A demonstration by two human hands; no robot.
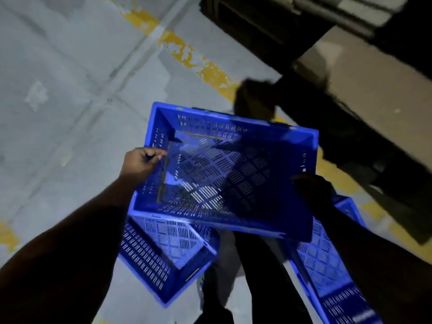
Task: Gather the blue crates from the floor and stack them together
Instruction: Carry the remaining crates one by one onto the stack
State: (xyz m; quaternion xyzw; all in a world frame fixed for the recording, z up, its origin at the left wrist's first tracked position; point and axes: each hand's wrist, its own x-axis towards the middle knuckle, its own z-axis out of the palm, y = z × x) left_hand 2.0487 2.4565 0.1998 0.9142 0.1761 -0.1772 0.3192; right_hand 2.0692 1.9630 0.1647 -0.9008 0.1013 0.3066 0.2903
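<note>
Dimly, right hand (pixel 313 190) shadowed on held crate (pixel 224 174), left hand (pixel 142 162) gripping rim

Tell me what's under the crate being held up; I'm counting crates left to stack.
Under the held crate, gripped by the left hand and right hand, two more blue crates show: the left crate and right crate. Floor directly beneath is covered.

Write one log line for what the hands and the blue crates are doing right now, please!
stage: carrying | left hand: grips held crate rim | right hand: holds its other side, dim | two crates: lower, unstacked
</note>
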